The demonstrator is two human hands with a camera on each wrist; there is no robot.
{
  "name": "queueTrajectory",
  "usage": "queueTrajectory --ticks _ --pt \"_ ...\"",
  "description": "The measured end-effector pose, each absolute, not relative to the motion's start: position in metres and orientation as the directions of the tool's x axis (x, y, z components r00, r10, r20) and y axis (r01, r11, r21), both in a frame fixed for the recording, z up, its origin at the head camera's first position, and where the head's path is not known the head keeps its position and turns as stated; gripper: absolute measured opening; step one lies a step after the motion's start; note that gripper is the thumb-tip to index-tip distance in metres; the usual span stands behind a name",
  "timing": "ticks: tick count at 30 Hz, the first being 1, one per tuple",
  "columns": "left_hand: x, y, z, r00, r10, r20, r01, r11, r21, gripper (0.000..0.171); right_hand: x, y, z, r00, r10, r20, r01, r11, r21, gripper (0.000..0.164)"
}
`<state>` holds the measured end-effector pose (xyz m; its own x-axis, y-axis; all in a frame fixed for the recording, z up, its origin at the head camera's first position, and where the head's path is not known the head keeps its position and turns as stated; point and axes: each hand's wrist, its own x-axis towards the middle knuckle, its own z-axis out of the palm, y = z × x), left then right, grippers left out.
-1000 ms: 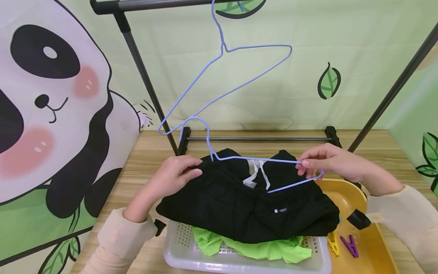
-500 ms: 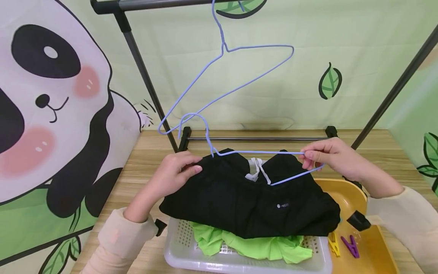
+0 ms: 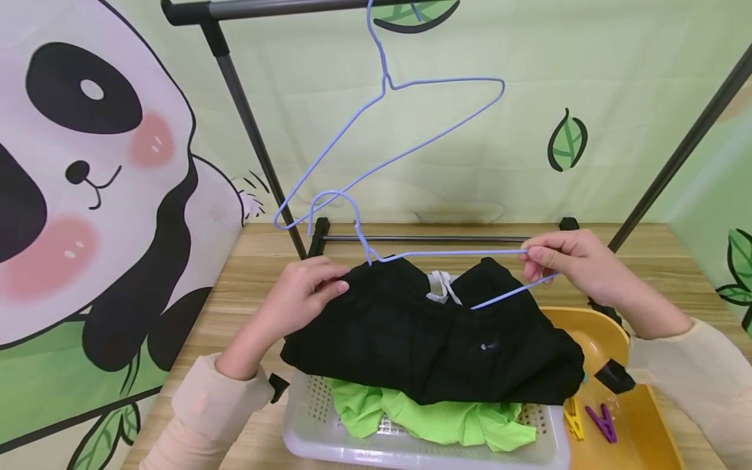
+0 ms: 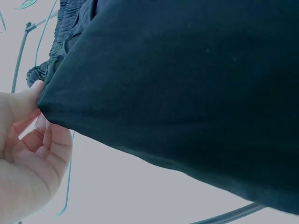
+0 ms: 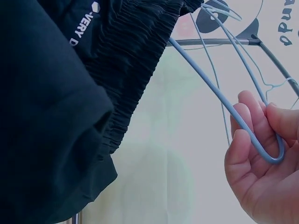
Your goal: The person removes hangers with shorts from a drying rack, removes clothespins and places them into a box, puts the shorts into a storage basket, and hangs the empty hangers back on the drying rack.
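Note:
Black shorts (image 3: pixel 423 339) with an elastic waistband and white drawstring (image 3: pixel 440 286) hang above a white basket. My left hand (image 3: pixel 302 294) pinches their upper left edge between thumb and fingers; the left wrist view shows the thumb on the black cloth (image 4: pixel 154 93). A blue wire hanger (image 3: pixel 452 253) has its left end inside the waistband, hidden by the cloth. Its hook stands up at the left. My right hand (image 3: pixel 572 261) grips the hanger's right end, outside the waist. In the right wrist view the bent blue wire (image 5: pixel 268 156) lies in the curled fingers.
A second blue hanger (image 3: pixel 446 134) hangs from the dark rack bar (image 3: pixel 282 8) above. Bright green cloth (image 3: pixel 435 421) lies in the white basket (image 3: pixel 423 455). Beside it, an orange tray (image 3: pixel 628 431) holds a yellow clip (image 3: pixel 572 419) and a purple clip (image 3: pixel 602 423).
My right hand has risen, lifting the hanger's right end. The shorts' lower edge has come up a little, and my left hand has kept its pinch in nearly the same place.

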<state>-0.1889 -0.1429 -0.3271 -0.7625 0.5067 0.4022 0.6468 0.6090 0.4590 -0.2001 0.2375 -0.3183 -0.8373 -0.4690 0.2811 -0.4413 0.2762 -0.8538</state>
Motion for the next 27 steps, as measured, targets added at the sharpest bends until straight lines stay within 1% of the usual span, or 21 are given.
queueTrajectory --ticks 7,14,17,24,27 --pt "-0.188 -0.141 -0.326 -0.768 0.48 0.425 0.64 0.604 0.475 0.014 -0.201 0.238 -0.313 -0.846 -0.453 0.282 -0.426 0.255 -0.868 0.029" --pt "-0.188 -0.14 -0.327 -0.752 0.466 0.466 0.657 0.585 0.475 0.014 -0.2 0.242 -0.306 -0.855 -0.424 0.3 -0.445 0.3 -0.843 0.03" --pt "-0.188 -0.14 -0.327 -0.745 0.463 0.48 0.664 0.578 0.474 0.014 -0.2 0.246 -0.304 -0.856 -0.4 0.327 -0.451 0.271 -0.85 0.031" --pt "-0.186 -0.143 -0.329 -0.757 0.449 0.475 0.652 0.578 0.491 0.015 -0.199 0.258 -0.301 -0.861 -0.362 0.356 -0.454 0.235 -0.859 0.025" --pt "-0.186 -0.144 -0.329 -0.754 0.448 0.481 0.654 0.576 0.489 0.015 -0.199 0.263 -0.301 -0.861 -0.356 0.364 -0.451 0.202 -0.869 0.026"
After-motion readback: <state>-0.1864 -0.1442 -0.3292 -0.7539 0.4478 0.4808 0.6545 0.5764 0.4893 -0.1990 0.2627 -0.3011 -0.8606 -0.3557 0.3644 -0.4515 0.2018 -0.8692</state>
